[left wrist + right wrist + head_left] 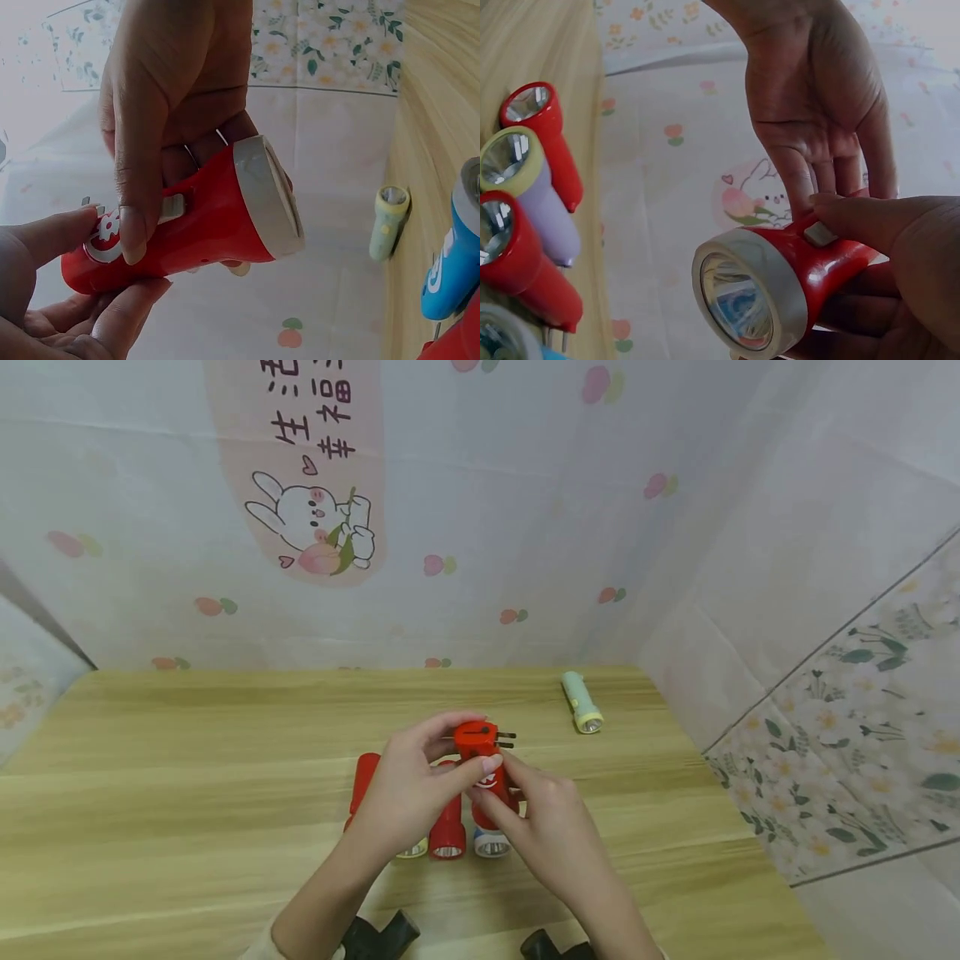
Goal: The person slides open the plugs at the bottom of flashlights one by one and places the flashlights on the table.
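Both hands hold a red flashlight (480,743) above the table; its two metal plug prongs (506,740) stick out sideways near the tail. My left hand (416,785) grips the tail end, its thumb across the red casing. Around the body curls my right hand (555,818), and in the right wrist view its thumb lies by the pale slide switch (821,234). The flashlight's white-rimmed lens (739,300) faces that camera. Below on the table lie a red flashlight (551,135), a purple one with a yellow rim (544,202), another red one (536,274) and a blue one (444,274).
A mint-green flashlight (581,702) with a yellow rim lies apart at the back right of the wood-grain table (187,793). Behind stands a printed white curtain (495,527), with a floral panel (847,718) at the right. Black objects (386,935) show at the bottom edge.
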`<move>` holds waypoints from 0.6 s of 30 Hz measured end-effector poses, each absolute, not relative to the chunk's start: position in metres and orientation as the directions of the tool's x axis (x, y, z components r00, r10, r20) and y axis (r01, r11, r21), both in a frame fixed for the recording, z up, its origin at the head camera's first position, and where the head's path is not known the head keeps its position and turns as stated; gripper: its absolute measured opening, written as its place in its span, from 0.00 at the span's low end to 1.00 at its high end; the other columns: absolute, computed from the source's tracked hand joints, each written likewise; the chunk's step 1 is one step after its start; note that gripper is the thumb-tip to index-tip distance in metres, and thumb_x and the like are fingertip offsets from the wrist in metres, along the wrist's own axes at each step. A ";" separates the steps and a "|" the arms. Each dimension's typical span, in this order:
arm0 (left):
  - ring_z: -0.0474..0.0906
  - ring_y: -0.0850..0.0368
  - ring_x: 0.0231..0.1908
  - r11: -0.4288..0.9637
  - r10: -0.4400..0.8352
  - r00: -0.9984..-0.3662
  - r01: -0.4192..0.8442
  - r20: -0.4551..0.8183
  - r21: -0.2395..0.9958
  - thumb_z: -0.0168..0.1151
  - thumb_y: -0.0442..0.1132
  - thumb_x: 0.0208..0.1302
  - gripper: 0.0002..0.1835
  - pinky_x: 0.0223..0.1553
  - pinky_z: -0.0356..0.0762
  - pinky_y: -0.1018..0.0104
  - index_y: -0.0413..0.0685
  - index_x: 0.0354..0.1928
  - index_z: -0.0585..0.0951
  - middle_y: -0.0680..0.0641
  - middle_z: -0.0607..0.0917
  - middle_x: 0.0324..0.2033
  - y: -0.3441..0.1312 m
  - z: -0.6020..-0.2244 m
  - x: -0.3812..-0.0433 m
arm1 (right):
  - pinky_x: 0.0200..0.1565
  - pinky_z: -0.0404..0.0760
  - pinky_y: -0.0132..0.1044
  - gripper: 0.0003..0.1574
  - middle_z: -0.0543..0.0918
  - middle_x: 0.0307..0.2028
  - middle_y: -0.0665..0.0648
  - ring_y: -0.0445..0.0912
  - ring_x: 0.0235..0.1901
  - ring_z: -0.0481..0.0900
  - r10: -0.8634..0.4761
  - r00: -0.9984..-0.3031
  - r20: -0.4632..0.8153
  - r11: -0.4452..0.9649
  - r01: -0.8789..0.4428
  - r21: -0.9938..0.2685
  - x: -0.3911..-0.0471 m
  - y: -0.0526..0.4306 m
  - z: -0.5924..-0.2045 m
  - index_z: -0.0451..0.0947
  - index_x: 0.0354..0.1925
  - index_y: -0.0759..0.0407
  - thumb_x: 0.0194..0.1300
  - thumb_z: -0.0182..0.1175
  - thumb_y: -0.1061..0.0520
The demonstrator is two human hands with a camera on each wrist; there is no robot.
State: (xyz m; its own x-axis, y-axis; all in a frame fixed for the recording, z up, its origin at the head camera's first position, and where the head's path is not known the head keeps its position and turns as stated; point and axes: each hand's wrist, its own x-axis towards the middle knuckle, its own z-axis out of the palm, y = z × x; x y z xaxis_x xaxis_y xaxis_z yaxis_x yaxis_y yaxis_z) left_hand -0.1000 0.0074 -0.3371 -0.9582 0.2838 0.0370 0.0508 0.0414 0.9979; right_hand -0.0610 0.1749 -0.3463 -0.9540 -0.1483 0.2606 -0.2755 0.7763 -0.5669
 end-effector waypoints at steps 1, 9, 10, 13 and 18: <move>0.86 0.57 0.52 0.051 0.289 -0.957 0.050 0.033 0.997 0.74 0.39 0.60 0.22 0.50 0.86 0.60 0.61 0.57 0.82 0.53 0.89 0.49 0.008 -0.338 -0.101 | 0.34 0.82 0.28 0.14 0.90 0.33 0.44 0.37 0.31 0.85 -0.140 -0.958 0.249 0.782 -0.261 -0.566 -0.061 0.175 -0.347 0.83 0.48 0.46 0.63 0.71 0.50; 0.87 0.58 0.49 0.113 0.320 -0.947 0.018 -0.020 0.993 0.75 0.43 0.59 0.22 0.46 0.83 0.62 0.64 0.57 0.83 0.57 0.89 0.47 0.016 -0.350 -0.115 | 0.30 0.78 0.25 0.31 0.88 0.34 0.46 0.34 0.29 0.79 -0.095 -0.976 0.196 0.799 -0.192 -0.569 -0.058 0.181 -0.359 0.80 0.56 0.51 0.56 0.77 0.50; 0.87 0.58 0.49 0.116 0.324 -0.946 0.014 -0.025 0.993 0.75 0.43 0.59 0.23 0.46 0.84 0.62 0.63 0.57 0.83 0.57 0.89 0.48 0.018 -0.352 -0.116 | 0.31 0.79 0.25 0.32 0.88 0.35 0.46 0.34 0.30 0.80 -0.086 -0.977 0.193 0.798 -0.183 -0.575 -0.058 0.182 -0.362 0.79 0.58 0.51 0.55 0.77 0.50; 0.86 0.57 0.49 0.120 0.340 -0.939 0.000 -0.041 0.993 0.74 0.43 0.60 0.23 0.45 0.85 0.61 0.60 0.58 0.82 0.56 0.88 0.49 0.021 -0.356 -0.120 | 0.35 0.83 0.28 0.33 0.89 0.39 0.48 0.37 0.34 0.84 -0.049 -0.982 0.180 0.796 -0.147 -0.587 -0.058 0.185 -0.369 0.79 0.59 0.52 0.56 0.77 0.49; 0.86 0.56 0.50 0.142 0.368 -0.927 -0.018 -0.070 0.990 0.74 0.45 0.60 0.24 0.47 0.86 0.57 0.59 0.59 0.82 0.55 0.87 0.51 0.029 -0.361 -0.128 | 0.41 0.89 0.38 0.31 0.89 0.46 0.51 0.45 0.45 0.88 0.057 -0.991 0.118 0.755 -0.035 -0.655 -0.056 0.191 -0.377 0.80 0.57 0.54 0.58 0.76 0.47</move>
State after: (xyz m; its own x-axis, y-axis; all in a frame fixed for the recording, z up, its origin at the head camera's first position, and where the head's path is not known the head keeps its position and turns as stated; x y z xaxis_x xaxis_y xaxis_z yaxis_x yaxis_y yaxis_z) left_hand -0.1279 0.0287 -0.3609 -0.9272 0.3681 -0.0698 -0.0182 0.1419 0.9897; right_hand -0.0558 0.1907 -0.3771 -0.9914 0.0571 0.1181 -0.0345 0.7550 -0.6548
